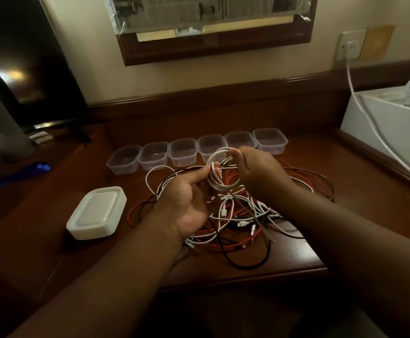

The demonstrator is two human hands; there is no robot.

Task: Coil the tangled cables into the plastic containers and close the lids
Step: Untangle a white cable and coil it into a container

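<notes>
While both hands grip it, left hand pinching, right hand curled round, the smooth white cable coil hangs above the tangled cables, before six clear rectangular containers.

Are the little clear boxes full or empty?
Empty. All six clear containers stand open with bare bottoms; the lids sit stacked apart.

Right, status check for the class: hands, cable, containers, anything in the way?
Left hand and right hand both grip white cable coil. Six containers open, empty; lids stacked. Tangled pile underneath, one strand trailing in.
</notes>
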